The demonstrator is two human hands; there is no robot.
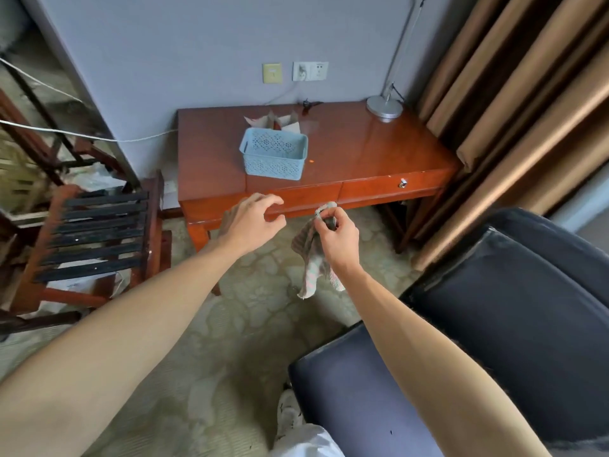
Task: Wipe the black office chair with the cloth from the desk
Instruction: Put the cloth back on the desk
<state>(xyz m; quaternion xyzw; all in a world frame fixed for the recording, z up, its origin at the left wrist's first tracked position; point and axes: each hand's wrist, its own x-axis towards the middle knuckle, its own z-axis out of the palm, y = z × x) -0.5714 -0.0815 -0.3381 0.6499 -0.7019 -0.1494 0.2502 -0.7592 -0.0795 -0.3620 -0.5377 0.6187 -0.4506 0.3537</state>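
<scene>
Right hand (341,237) is pinching the cloth (309,258) mid-frame, left hand (253,222) hovering empty & loose-fingered; prob worth bunching it into a pad before swinging to the black office chair (494,341), lower right

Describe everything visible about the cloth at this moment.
The cloth is a small, limp, knitted-looking rag, greyish-brown with pale pink-white checks lower down. The right hand pinches its bunched top, so it hangs crumpled above the carpet, before the desk, clear of the black chair.
</scene>
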